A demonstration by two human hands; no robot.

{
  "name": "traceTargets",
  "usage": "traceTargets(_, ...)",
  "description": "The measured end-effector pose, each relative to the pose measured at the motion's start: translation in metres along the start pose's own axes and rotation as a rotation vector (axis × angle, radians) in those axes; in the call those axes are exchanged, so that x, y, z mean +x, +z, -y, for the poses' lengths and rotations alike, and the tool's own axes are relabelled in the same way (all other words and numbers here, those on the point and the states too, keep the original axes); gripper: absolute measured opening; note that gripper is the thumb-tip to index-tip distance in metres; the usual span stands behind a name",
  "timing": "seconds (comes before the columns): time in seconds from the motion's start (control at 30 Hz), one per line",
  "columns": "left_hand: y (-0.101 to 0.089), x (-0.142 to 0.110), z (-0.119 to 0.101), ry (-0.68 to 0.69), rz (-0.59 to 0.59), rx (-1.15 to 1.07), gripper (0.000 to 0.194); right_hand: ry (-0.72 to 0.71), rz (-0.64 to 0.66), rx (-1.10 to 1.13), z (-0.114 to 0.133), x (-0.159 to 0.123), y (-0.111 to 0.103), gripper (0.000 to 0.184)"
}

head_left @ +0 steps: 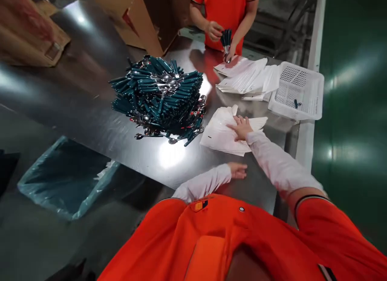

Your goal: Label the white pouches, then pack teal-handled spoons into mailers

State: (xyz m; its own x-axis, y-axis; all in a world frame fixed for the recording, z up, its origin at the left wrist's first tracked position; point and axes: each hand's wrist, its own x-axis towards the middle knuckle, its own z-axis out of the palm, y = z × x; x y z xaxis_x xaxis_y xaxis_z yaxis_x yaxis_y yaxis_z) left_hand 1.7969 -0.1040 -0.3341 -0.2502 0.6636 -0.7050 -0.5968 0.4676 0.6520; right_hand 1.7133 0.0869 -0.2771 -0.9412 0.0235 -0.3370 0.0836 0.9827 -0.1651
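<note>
My right hand [242, 128] lies with its fingers spread on a stack of thin white sheets or bags [219, 130]; I cannot tell which. Nearer to my body, my left hand [238, 170] is held over the metal table, fingers stretched out and nothing in it. A big heap of spoons with dark teal handles [160, 97] rises to the left of the white stack. Some spoons lie loose around its foot.
Across the table a co-worker in orange holds a bunch of spoons [226, 41]. Beside them lie more white sheets or bags [248, 77] and a white plastic basket [317, 96] with a small dark piece inside. Cardboard boxes [148, 27] stand behind; a plastic-lined bin [28, 184] is at left.
</note>
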Motion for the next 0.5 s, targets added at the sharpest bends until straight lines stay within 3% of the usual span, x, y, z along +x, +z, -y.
traceTargets(0.07,-0.023,-0.019,0.033,-0.255,0.079,-0.245,0.046,0.045,-0.062,-0.085,-0.002,0.007,0.022,0.097)
traceTargets(0.1,-0.037,-0.03,0.049,-0.29,0.062,-0.28,0.044,0.017,-0.087,-0.092,-0.005,0.006,0.03,0.096)
traceTargets(0.17,-0.064,-0.054,0.074,-0.326,-0.056,-0.346,0.037,-0.077,-0.137,-0.075,-0.011,-0.002,0.037,0.088)
traceTargets(0.23,-0.088,-0.075,0.089,-0.326,-0.215,-0.39,0.027,-0.135,-0.201,-0.041,-0.013,-0.014,0.04,0.067)
traceTargets(0.33,-0.109,-0.095,0.096,-0.339,-0.364,-0.431,0.015,-0.082,-0.236,0.003,-0.009,-0.033,0.045,0.029)
traceTargets(0.43,-0.114,-0.104,0.094,-0.326,-0.425,-0.425,0.01,-0.031,-0.209,0.016,-0.006,-0.047,0.058,0.031)
traceTargets(0.5,-0.111,-0.107,0.093,-0.321,-0.442,-0.411,0.01,-0.006,-0.213,0.018,-0.007,-0.053,0.071,0.058)
